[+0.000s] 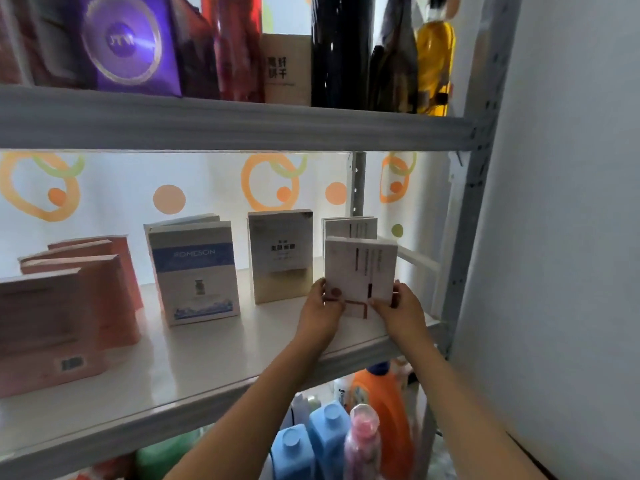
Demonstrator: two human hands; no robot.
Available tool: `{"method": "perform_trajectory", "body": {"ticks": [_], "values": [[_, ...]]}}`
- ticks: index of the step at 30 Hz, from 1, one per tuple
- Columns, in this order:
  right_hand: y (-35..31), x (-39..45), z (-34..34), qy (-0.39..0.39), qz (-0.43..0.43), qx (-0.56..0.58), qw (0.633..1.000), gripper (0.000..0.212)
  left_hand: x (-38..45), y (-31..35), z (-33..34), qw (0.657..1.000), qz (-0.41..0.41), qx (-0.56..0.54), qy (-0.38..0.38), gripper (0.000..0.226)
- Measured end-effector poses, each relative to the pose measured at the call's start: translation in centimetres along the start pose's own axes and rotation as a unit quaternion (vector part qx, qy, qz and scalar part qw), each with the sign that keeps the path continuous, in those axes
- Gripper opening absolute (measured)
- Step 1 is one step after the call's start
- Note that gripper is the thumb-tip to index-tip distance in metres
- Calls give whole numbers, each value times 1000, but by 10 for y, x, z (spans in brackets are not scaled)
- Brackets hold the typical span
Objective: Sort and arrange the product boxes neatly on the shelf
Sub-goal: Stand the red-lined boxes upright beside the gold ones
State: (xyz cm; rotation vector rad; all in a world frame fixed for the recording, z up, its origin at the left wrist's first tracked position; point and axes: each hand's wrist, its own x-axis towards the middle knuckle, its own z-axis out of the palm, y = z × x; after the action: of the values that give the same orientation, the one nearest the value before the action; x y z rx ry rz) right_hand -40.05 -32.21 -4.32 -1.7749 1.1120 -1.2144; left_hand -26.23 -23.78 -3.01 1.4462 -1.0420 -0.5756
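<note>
You're mid-placement: your left hand (325,299) and right hand (398,303) pinch the white box's (360,271) lower corners at the shelf's (207,358) 3 o'clock end, before its twin (351,227), so next square it up and let go.

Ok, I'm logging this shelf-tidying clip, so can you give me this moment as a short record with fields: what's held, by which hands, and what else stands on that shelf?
held item: white box with dark red print, upright, near the right end of the middle shelf
left hand: grips the box's lower left edge
right hand: grips its lower right edge
behind it: a matching white box
to its left: gold-toned box, then blue and white box, both upright
far left: row of pink boxes
shelf below: blue bottles, orange detergent bottle
</note>
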Motion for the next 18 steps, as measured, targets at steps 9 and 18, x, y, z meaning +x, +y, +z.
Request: {"method": "perform_trajectory", "body": {"ticks": [9,18], "values": [[11,52,3,-7,45,17,999,26,61,-6,31,999,2,35,11,43],[21,68,17,17,38,19,999,25,75,-26,33,997,39,62,-21,47]]}}
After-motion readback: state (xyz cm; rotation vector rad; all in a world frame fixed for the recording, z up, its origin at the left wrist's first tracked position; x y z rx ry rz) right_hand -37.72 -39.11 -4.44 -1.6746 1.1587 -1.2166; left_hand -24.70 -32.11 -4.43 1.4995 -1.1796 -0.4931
